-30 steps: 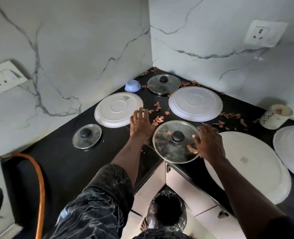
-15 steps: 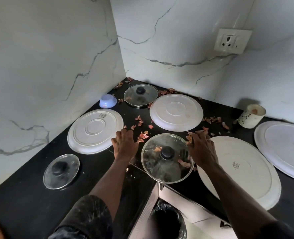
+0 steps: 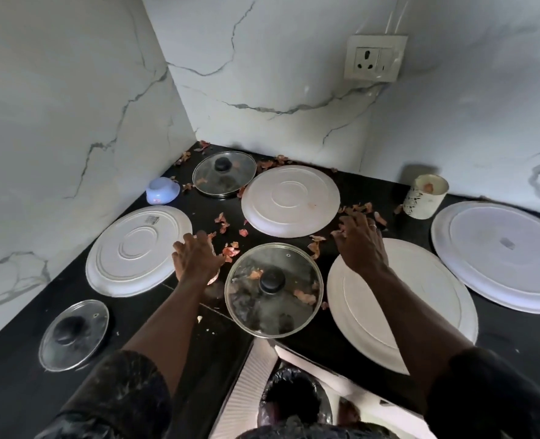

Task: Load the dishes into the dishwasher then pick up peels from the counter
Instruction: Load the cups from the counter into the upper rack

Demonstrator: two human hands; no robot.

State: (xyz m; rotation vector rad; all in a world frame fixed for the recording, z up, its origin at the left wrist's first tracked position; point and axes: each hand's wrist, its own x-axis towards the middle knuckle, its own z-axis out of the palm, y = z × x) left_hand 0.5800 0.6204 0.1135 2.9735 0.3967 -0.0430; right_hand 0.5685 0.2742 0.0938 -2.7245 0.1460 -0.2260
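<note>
On counter [image 3: 15, 384] | left hand [image 3: 196, 261], right hand [image 3: 362, 245] over peels [image 3: 230, 250] | grips wide, flat | palms hidden

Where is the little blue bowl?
In the head view, the little blue bowl sits far left on the black counter by the wall, between the left white plate and the back glass lid.

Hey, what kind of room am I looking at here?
Probably a home kitchen: a black counter set in a corner of marble-look walls, upturned plates and glass pot lids spread across it, and peels scattered between them.
</note>
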